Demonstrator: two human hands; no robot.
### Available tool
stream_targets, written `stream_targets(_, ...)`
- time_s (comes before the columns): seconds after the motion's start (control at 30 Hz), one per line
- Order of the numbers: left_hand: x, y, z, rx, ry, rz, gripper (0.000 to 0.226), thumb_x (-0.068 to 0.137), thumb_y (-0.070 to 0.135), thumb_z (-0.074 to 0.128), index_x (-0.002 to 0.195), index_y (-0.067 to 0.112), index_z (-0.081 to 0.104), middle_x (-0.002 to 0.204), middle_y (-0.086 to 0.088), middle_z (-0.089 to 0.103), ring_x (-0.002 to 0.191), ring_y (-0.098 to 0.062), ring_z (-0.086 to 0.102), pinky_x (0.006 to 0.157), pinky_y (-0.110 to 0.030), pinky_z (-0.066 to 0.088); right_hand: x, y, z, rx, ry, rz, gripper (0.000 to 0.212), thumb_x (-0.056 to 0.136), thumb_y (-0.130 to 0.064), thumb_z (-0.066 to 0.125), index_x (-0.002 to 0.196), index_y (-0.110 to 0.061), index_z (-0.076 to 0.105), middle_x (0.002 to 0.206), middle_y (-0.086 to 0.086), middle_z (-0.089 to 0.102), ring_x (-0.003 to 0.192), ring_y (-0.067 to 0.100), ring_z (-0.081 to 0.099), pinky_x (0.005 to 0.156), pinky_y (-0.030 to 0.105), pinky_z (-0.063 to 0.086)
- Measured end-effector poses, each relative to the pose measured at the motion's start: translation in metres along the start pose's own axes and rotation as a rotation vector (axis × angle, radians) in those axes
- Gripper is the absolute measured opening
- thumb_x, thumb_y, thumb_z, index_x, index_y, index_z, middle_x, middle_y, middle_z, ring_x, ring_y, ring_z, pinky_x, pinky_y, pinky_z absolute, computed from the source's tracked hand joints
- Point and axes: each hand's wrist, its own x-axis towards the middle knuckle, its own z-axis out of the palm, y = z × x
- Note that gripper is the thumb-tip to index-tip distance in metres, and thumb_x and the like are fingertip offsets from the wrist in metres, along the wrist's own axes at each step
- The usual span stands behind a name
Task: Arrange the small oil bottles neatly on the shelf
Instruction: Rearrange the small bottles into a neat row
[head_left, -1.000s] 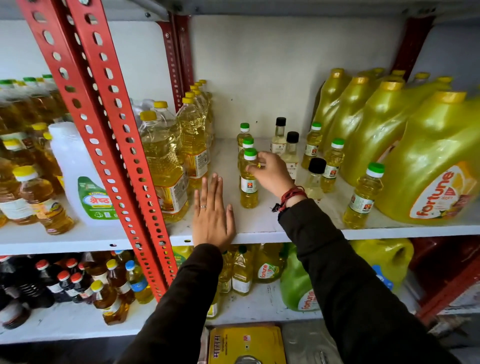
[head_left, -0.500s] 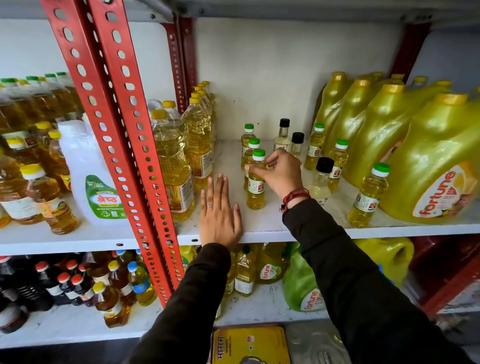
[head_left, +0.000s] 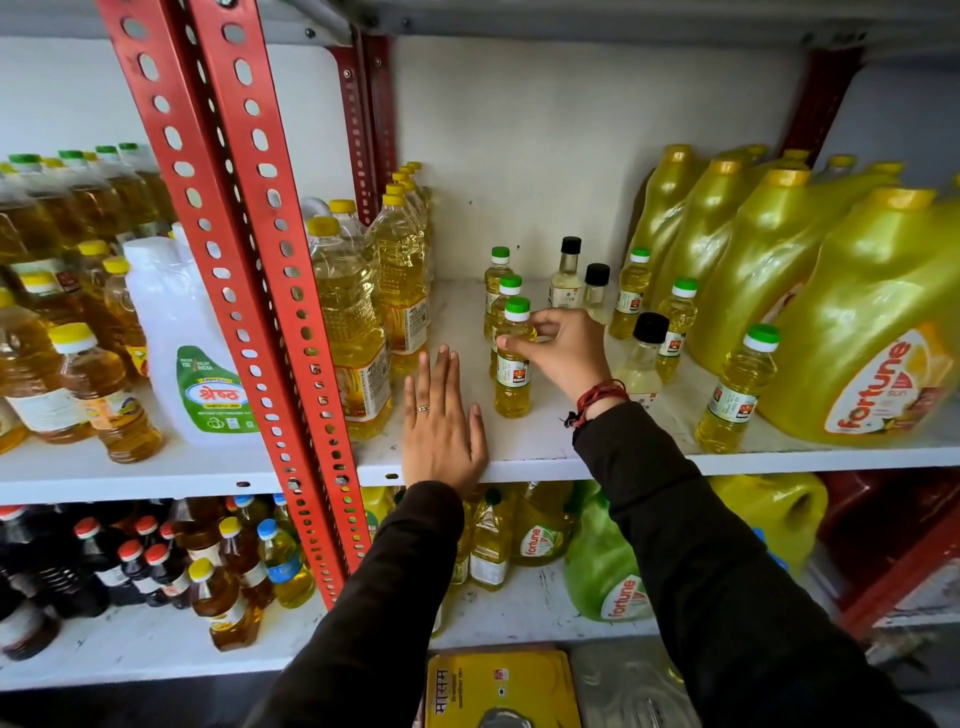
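While the big yellow Fortune jugs (head_left: 857, 332) crowd the right end of the shelf (head_left: 524, 457), I see them packed in rows back to the wall, opaque, contents hidden. At the left, against the red upright (head_left: 270, 291), tall clear bottles (head_left: 353, 322) of yellow oil stand in a file running back. Between these two masses sit the small oil bottles: three green-capped ones in a tight line front to back, with the front bottle (head_left: 512, 358) upright and full of yellow oil. To their right stand three black-capped bottles (head_left: 641, 353) of paler liquid and more green-capped ones, one (head_left: 737, 389) alone near the shelf's front edge beside the nearest jug.

My right hand (head_left: 566, 348) has its grip closed on the front bottle, thumb and fingertips pinching its shoulder just under the cap. My left hand (head_left: 441, 421) lies flat and open, palm down at the shelf's front lip, holding nothing. Bare white shelf shows between the tall bottles and the green-capped line, and along the front edge.
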Motion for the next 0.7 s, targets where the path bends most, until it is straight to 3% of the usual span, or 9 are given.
stream_targets(0.1, -0.001, 0.0, 0.0, 0.008, 0.003, 0.0, 0.069, 0.103, 0.034, 0.032, 0.165, 0.005, 0.019, 0.175, -0.009, 0.009, 0.162, -0.024, -0.003, 0.13, -0.036, -0.012, -0.007, -0.001, -0.001, 0.003, 0.015, -0.02, 0.041, 0.068, -0.028, 0.09, 0.103, -0.011, 0.076, 0.099, 0.005, 0.077, 0.088, 0.012, 0.069, 0.087, 0.029, 0.056)
stream_targets(0.23, -0.003, 0.0, 0.0, 0.014, 0.011, 0.0, 0.069, 0.104, 0.034, 0.031, 0.166, 0.006, 0.017, 0.175, -0.009, 0.009, 0.162, -0.024, -0.002, 0.13, -0.035, -0.013, -0.024, -0.004, -0.006, -0.018, 0.026, -0.038, 0.04, 0.067, -0.031, 0.09, 0.101, -0.013, 0.077, 0.09, -0.001, 0.074, 0.084, 0.009, 0.067, 0.079, 0.02, 0.052)
stream_targets(0.53, -0.002, 0.001, 0.0, 0.01, 0.025, -0.002, 0.069, 0.103, 0.033, 0.033, 0.165, 0.006, 0.019, 0.174, -0.01, 0.012, 0.162, -0.024, 0.001, 0.129, -0.034, -0.013, -0.061, -0.01, -0.019, -0.047, 0.065, -0.076, 0.038, 0.065, -0.037, 0.09, 0.096, -0.018, 0.079, 0.08, -0.009, 0.071, 0.082, 0.007, 0.071, 0.085, 0.032, 0.06)
stream_targets(0.7, -0.001, 0.001, -0.001, 0.014, 0.028, -0.004, 0.069, 0.104, 0.034, 0.031, 0.165, 0.006, 0.018, 0.175, -0.01, 0.011, 0.162, -0.025, 0.0, 0.129, -0.033, -0.014, -0.069, -0.011, -0.021, -0.05, 0.064, -0.075, 0.04, 0.065, -0.038, 0.09, 0.097, -0.019, 0.078, 0.092, -0.001, 0.078, 0.086, 0.009, 0.073, 0.085, 0.039, 0.061)
